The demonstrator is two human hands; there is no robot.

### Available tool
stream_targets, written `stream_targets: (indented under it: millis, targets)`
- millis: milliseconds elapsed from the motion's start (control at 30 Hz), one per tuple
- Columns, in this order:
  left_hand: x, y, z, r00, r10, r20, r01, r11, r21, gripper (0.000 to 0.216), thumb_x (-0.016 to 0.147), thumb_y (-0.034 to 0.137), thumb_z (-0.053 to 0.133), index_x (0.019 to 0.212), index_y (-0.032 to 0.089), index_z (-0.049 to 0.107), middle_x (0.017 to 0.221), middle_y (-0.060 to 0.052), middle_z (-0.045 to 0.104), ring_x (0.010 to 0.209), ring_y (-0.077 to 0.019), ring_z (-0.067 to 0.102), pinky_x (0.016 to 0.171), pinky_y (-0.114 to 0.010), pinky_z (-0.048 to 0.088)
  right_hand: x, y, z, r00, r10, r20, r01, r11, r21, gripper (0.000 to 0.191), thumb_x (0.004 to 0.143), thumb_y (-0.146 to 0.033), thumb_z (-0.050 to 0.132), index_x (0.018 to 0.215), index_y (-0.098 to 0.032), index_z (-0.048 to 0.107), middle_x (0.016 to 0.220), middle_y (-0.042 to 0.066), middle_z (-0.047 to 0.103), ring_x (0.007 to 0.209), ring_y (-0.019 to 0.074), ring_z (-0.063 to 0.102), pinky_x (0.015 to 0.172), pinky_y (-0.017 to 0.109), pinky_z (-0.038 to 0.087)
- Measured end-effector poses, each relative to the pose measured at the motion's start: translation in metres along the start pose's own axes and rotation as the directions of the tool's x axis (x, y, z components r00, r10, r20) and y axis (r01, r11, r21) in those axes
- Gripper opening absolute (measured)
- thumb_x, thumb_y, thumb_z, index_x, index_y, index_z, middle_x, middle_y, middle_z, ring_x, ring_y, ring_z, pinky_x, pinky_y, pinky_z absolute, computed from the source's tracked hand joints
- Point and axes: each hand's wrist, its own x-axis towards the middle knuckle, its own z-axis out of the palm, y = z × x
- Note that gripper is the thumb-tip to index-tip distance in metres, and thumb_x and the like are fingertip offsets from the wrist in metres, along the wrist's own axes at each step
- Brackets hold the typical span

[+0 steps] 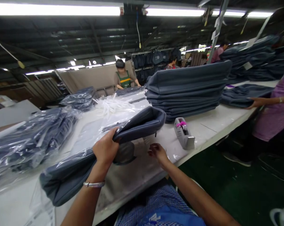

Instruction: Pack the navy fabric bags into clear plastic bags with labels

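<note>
My left hand [106, 146] is closed around the middle of a dark blue-grey fabric bag [142, 125], with shiny clear plastic over part of it. The bag is raised at its right end and sags to the lower left. Below and right of it, just over the white table [134, 185], is my right hand [158, 152], its fingers curled together. Whatever those fingers hold, if anything, is too small to make out. A grey tape dispenser [184, 135] with a pink strip tied on it stands to the right of that hand.
Behind the dispenser rises a tall stack of blue-grey bags [186, 88]. Plastic-wrapped bags [35, 135] lie at left, and white strips [113, 105] are heaped mid-table. A co-worker in a green apron [125, 79] stands across; another person's hand [258, 102] touches a bag at right.
</note>
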Motion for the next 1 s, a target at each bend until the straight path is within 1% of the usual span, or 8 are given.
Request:
stream_targets:
  millis: [167, 300, 400, 500, 633, 767, 900, 1000]
  targets:
    - [0.006, -0.003, 0.002, 0.999, -0.036, -0.015, 0.036, 0.999, 0.014, 0.047, 0.089, 0.052, 0.052, 0.132, 0.036, 0.056, 0.114, -0.004, 0.072, 0.097, -0.0318, 0.068, 0.07, -0.036, 0.047, 0.049, -0.004, 0.009, 0.997, -0.02, -0.08, 0.021, 1.0, 0.016, 0.057, 0.06, -0.043, 0.084, 0.101, -0.022, 0.051, 0.08, -0.002, 0.066, 0.057, 0.0154, 0.065, 0.05, 0.028, 0.053]
    - [0.002, -0.003, 0.006, 0.998, -0.054, -0.038, 0.054, 0.998, -0.011, 0.044, 0.089, 0.048, 0.052, 0.132, 0.038, 0.056, 0.115, -0.004, 0.072, 0.099, -0.0303, 0.067, 0.072, -0.034, 0.047, 0.063, -0.014, 0.014, 0.996, -0.033, -0.08, 0.035, 0.999, 0.031, 0.039, 0.06, -0.037, 0.082, 0.084, -0.019, 0.058, 0.069, 0.0, 0.065, 0.057, 0.0142, 0.062, 0.051, 0.026, 0.05]
    - [-0.003, -0.002, 0.015, 0.996, -0.066, -0.058, 0.063, 0.997, -0.046, 0.043, 0.089, 0.041, 0.053, 0.132, 0.037, 0.056, 0.119, -0.003, 0.071, 0.101, -0.0299, 0.066, 0.073, -0.035, 0.047, 0.041, -0.019, 0.012, 0.996, -0.059, -0.064, 0.063, 0.996, 0.058, 0.034, 0.061, -0.039, 0.081, 0.081, -0.017, 0.064, 0.074, 0.004, 0.069, 0.062, 0.0143, 0.062, 0.057, 0.025, 0.05]
    - [-0.011, -0.002, 0.028, 0.995, -0.081, -0.057, 0.075, 0.993, -0.089, 0.045, 0.087, 0.03, 0.054, 0.132, 0.035, 0.057, 0.124, -0.003, 0.068, 0.101, -0.0287, 0.065, 0.075, -0.035, 0.048, -0.001, -0.016, 0.011, 0.997, -0.068, -0.046, 0.071, 0.996, 0.062, 0.036, 0.064, -0.041, 0.08, 0.088, -0.016, 0.07, 0.087, 0.006, 0.072, 0.065, 0.0125, 0.061, 0.054, 0.022, 0.045]
    - [-0.026, -0.001, 0.047, 0.998, -0.058, -0.024, 0.054, 0.989, -0.136, 0.05, 0.082, 0.017, 0.053, 0.129, 0.03, 0.058, 0.126, -0.003, 0.066, 0.106, -0.026, 0.063, 0.078, -0.033, 0.049, -0.046, 0.0, 0.003, 0.995, 0.099, -0.028, -0.096, 0.99, 0.105, 0.03, 0.066, -0.034, 0.079, 0.089, -0.017, 0.071, 0.092, 0.005, 0.072, 0.063, 0.009, 0.059, 0.048, 0.017, 0.04]
    - [-0.043, -0.001, 0.063, 0.998, 0.055, 0.018, -0.052, 0.99, -0.134, 0.057, 0.077, 0.006, 0.05, 0.129, 0.026, 0.056, 0.125, -0.004, 0.065, 0.112, -0.024, 0.06, 0.083, -0.032, 0.05, -0.054, 0.013, -0.013, 0.961, 0.25, -0.121, -0.222, 0.953, 0.206, 0.027, 0.061, -0.024, 0.077, 0.085, -0.018, 0.067, 0.086, 0.002, 0.07, 0.061, 0.0089, 0.059, 0.047, 0.017, 0.044]
    - [-0.061, 0.001, 0.08, 0.954, 0.275, 0.121, -0.263, 0.959, -0.101, 0.062, 0.071, 0.003, 0.051, 0.13, 0.023, 0.056, 0.123, -0.008, 0.064, 0.111, -0.0255, 0.057, 0.091, -0.035, 0.048, -0.052, 0.014, -0.019, 0.956, 0.261, -0.134, -0.224, 0.944, 0.242, 0.031, 0.064, -0.026, 0.077, 0.086, -0.022, 0.055, 0.085, -0.001, 0.067, 0.066, 0.0125, 0.065, 0.054, 0.023, 0.054]
    - [-0.069, -0.001, 0.089, 0.92, 0.361, 0.152, -0.35, 0.932, -0.099, 0.067, 0.069, 0.002, 0.053, 0.132, 0.022, 0.054, 0.12, -0.009, 0.063, 0.11, -0.0268, 0.056, 0.091, -0.037, 0.047, -0.044, 0.008, -0.021, 0.951, 0.269, -0.153, -0.236, 0.95, 0.203, 0.037, 0.068, -0.032, 0.076, 0.093, -0.025, 0.05, 0.09, -0.001, 0.067, 0.067, 0.0153, 0.068, 0.051, 0.026, 0.055]
